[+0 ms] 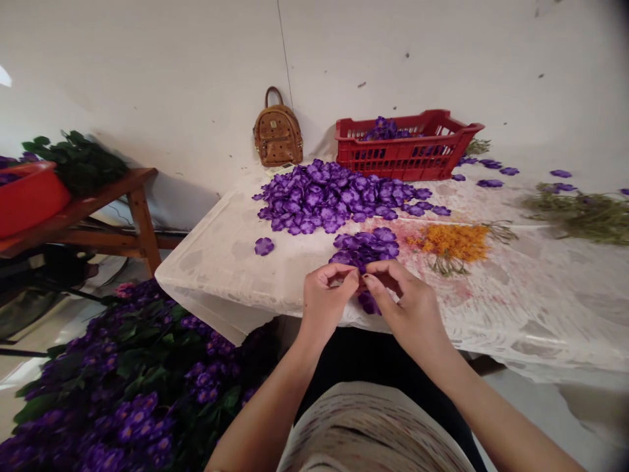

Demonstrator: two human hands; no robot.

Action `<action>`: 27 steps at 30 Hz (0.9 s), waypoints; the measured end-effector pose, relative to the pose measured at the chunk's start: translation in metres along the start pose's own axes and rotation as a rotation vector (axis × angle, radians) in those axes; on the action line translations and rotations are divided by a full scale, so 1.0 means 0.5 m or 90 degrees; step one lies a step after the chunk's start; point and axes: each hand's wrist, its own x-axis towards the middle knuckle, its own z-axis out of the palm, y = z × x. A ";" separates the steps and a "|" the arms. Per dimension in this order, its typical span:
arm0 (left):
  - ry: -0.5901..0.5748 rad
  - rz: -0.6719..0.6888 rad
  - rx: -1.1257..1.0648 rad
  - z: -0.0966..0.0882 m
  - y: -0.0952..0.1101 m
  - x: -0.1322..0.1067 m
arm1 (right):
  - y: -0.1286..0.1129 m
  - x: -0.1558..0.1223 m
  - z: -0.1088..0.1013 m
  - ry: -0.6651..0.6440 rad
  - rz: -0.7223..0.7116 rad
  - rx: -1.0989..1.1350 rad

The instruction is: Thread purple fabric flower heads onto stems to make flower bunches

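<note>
My left hand (330,293) and my right hand (409,301) meet at the table's front edge, thumbs and forefingers pinched together. A purple artificial flower piece (362,269) shows between the fingertips, mostly hidden by them. Another purple piece (369,303) lies just below the fingers. Right behind my hands sits a small pile of purple flower pieces (366,246). Farther back spreads a large heap of the same flat blossoms (324,196). To the right lies a bunch of orange-yellow flower centres (455,242) on thin green stems. One loose blossom (264,246) rests at the left.
A red plastic crate (398,167) holding purple flowers stands against the wall, beside a brown mini backpack (278,134). Green stems (584,213) lie at the right. Finished-looking purple bouquets (132,373) fill the floor at left, near a wooden bench (140,216) with a red tub (32,200).
</note>
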 end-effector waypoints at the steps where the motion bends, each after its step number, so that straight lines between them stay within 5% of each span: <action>1: 0.004 -0.006 -0.001 0.002 -0.002 0.004 | 0.008 0.004 0.005 -0.008 0.019 0.009; 6: -0.017 0.025 0.084 0.002 -0.012 0.032 | 0.046 0.019 0.019 -0.042 0.044 0.014; 9: 0.035 0.104 0.215 -0.023 -0.005 0.045 | 0.058 0.011 0.021 -0.070 0.020 0.008; 16: 0.278 0.404 0.622 -0.204 0.049 0.088 | 0.064 -0.004 0.006 -0.137 -0.077 0.005; 18: 0.300 0.454 0.759 -0.254 0.054 0.107 | 0.063 -0.005 0.000 -0.142 -0.072 0.026; 22: 0.172 0.481 0.848 -0.271 0.040 0.103 | 0.062 -0.007 -0.005 -0.141 -0.032 0.067; 25: 0.068 0.553 0.778 -0.211 0.017 0.047 | 0.063 -0.006 -0.007 -0.157 0.010 0.094; 27: -0.136 0.590 0.752 -0.157 -0.006 0.006 | 0.063 -0.003 -0.008 -0.161 0.029 0.104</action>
